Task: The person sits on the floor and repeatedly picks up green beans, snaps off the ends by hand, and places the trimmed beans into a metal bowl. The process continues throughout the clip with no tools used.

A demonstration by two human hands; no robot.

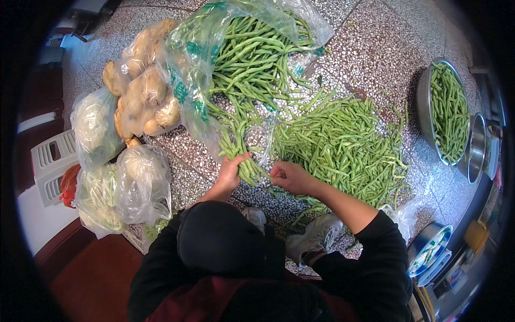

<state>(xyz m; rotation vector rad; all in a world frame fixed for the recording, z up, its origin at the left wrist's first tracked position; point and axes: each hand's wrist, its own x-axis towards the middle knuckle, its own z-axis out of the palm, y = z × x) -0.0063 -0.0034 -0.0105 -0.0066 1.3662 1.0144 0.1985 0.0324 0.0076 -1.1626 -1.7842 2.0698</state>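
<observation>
My left hand (231,173) grips a bunch of green beans (250,171), whose ends stick out towards my right hand (286,176). The right hand's curled fingers pinch at the tip of a bean at the bunch's edge. Beyond my left hand, long green beans (253,60) spill from an opened clear plastic bag (199,52) with green print. A wide pile of shorter bean pieces (342,141) lies on the speckled floor, just beyond and to the right of my right hand.
Potatoes in a clear bag (151,86) and bagged pale vegetables (96,126) lie at the left, near a white plastic stool (56,161). At the right stand a metal bowl of beans (450,116), another metal bowl (477,149) and a basin (430,249). My shoes (316,237) are close below the pile.
</observation>
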